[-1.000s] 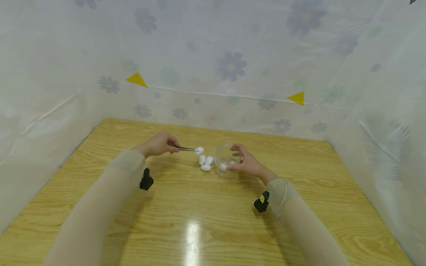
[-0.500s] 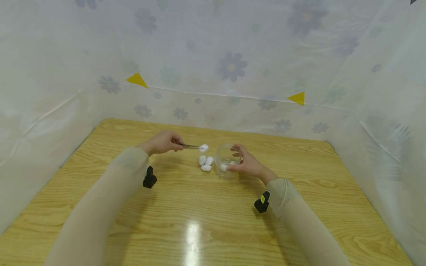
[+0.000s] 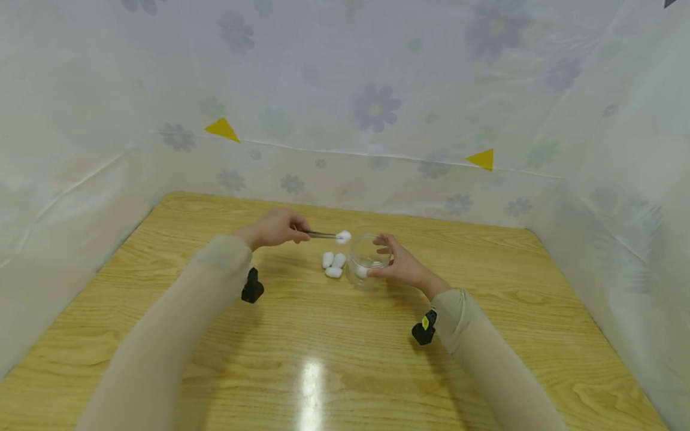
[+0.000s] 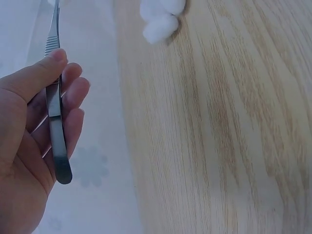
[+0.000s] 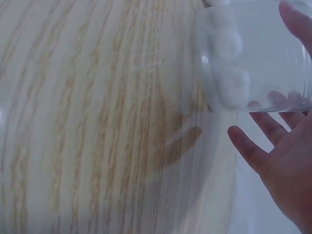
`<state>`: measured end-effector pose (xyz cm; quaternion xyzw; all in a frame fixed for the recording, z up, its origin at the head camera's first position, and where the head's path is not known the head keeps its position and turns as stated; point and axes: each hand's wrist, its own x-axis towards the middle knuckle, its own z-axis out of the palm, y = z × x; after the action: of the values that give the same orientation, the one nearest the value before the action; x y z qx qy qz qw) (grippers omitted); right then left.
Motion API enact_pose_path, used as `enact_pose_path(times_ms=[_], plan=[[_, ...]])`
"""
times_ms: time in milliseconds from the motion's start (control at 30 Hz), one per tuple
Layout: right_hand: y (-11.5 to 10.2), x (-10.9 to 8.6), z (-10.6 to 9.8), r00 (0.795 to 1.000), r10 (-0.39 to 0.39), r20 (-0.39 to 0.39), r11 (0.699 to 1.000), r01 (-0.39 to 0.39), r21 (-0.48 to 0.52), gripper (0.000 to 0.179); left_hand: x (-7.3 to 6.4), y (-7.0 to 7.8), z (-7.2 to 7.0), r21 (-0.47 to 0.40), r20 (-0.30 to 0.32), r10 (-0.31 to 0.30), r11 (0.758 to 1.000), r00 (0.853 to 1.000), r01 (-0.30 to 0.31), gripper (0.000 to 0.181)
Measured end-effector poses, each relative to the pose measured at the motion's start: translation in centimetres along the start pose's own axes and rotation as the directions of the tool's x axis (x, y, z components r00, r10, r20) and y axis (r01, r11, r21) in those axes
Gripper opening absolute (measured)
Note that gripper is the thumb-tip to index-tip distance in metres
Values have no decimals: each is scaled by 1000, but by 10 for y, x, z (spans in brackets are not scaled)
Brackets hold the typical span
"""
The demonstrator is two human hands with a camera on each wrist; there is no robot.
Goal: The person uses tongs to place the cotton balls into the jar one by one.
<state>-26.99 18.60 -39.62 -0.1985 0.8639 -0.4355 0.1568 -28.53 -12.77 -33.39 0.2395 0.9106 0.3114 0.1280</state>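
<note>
My left hand pinches metal tweezers between thumb and fingers. At their tips, above the table, a white cotton ball is gripped just left of the jar's rim. My right hand holds a clear round jar by its right side, thumb in front and fingers behind. The jar stands upright with its mouth uncovered. White cotton balls show through its wall in the right wrist view. Three more cotton balls lie bunched on the table at the jar's left, below the tweezers.
The wood-grain table fills the lower view, its far edge a little beyond my hands. Pale flowered sheeting surrounds it at the back and sides, with two yellow triangles on the back sheet. A black camera is worn at each wrist.
My left hand has moved right and slightly away from me, carrying the tweezered cotton ball from above the loose ones to beside the jar's rim. The right hand and jar have stayed put.
</note>
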Motion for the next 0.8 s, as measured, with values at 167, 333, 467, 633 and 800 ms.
enact_pose_path(times_ms=[167,333,467,633,800], plan=[[1,0,0,1000,0,-3,1000,0,1,95,3,5,1,-9,0,1,1000,1000,-1,22],[-1,-1,0,1000,-2,-2,1000,2,-4,95,5,11,3,-2,-7,22,1000,1000,-22,22],[-2,-2,-1,1000,-8,3,1000,8,-5,94,8,14,5,-12,-5,40,999,999,-40,22],[-2,-2,-1,1000,-5,2,1000,5,-7,93,12,16,7,-11,-17,55,998,998,-55,21],[0,0,-1,1000,-3,6,1000,3,-5,94,15,19,9,-14,-7,46,999,999,-47,22]])
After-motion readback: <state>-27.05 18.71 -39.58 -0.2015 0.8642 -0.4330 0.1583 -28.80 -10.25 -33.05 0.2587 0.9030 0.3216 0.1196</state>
